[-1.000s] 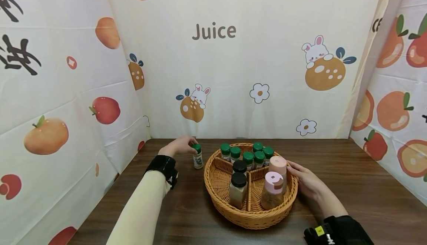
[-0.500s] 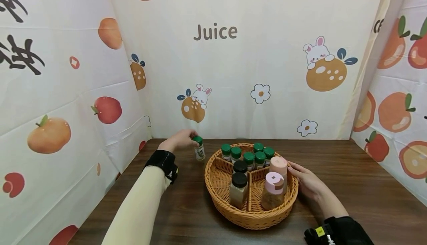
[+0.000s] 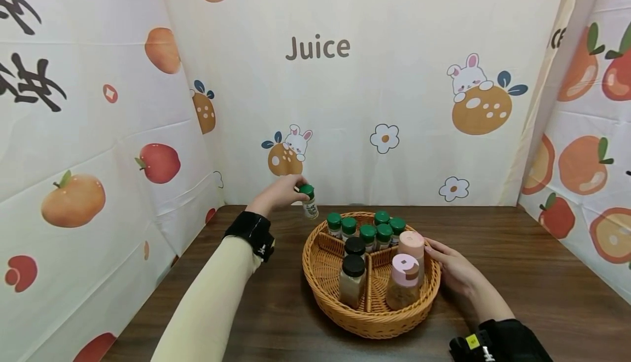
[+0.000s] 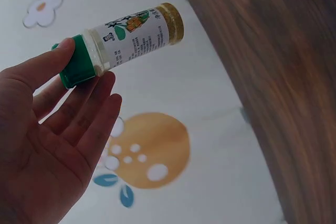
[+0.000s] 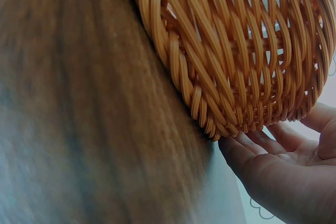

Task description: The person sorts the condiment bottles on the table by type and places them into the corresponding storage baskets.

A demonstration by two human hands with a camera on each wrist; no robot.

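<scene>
A small seasoning bottle (image 3: 310, 208) with a green cap hangs above the table's far left part, left of the basket. My left hand (image 3: 282, 193) pinches its cap between thumb and fingers; the left wrist view shows the printed label and a brownish filling at the base of the bottle (image 4: 139, 35). A round wicker basket (image 3: 315, 291) stands on the table, divided inside by low woven walls. At its right rim my right hand (image 3: 458, 271) grips the edge, its fingers (image 5: 278, 140) lying against the outer weave in the right wrist view.
Several green-capped bottles (image 3: 367, 234) stand in the basket's rear section. Black-capped jars (image 3: 351, 280) are in the front left section, and pink-lidded jars (image 3: 405, 282) in the front right one. A printed cloth (image 3: 335, 104) rises behind the dark wooden table (image 3: 276, 318).
My left hand has lifted the seasoning bottle off the table and carried it up and to the right, closer to the basket. The right hand stays at the basket's rim.
</scene>
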